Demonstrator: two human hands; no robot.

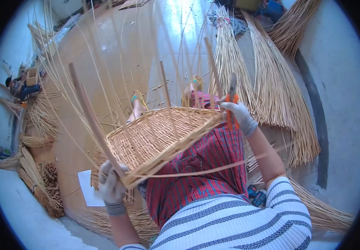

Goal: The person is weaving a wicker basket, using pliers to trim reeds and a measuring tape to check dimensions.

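Observation:
A woven wicker panel [155, 133] with a braided edge, upright thick stakes and long thin rods rising from it rests tilted over my lap on red striped cloth [205, 154]. My gloved left hand [111, 179] is closed around its near left corner, at the foot of a thick stake [86, 108]. My gloved right hand [236, 112] holds shears [231, 100] with orange handles and dark jaws pointing up, beside the panel's right corner. A loose strand [213, 168] stretches from the near edge toward the right, blurred.
Long cane bundles [271, 83] lie on the floor at right and lower right [322, 208]. Another person [23, 85] is at the far left among piled strands [40, 116]. A white sheet [86, 187] lies left of me. A power tool [255, 196] is by my right hip.

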